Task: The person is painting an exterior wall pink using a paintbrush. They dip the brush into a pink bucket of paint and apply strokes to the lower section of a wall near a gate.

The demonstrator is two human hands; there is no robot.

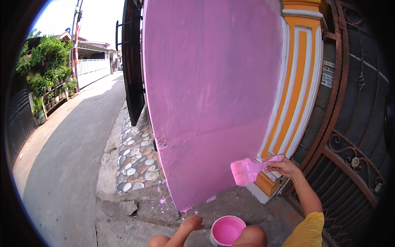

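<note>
Matt pink wall (210, 82), rough concrete ground (66, 164)

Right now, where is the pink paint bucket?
In the head view, the pink paint bucket sits on the concrete ground at the bottom centre, below the pink wall, between the left hand and the person's knee.

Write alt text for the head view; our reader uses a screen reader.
A right hand holds a pink-coated paintbrush at a pink wall. The left hand rests on the concrete beside a paint bucket.
</note>
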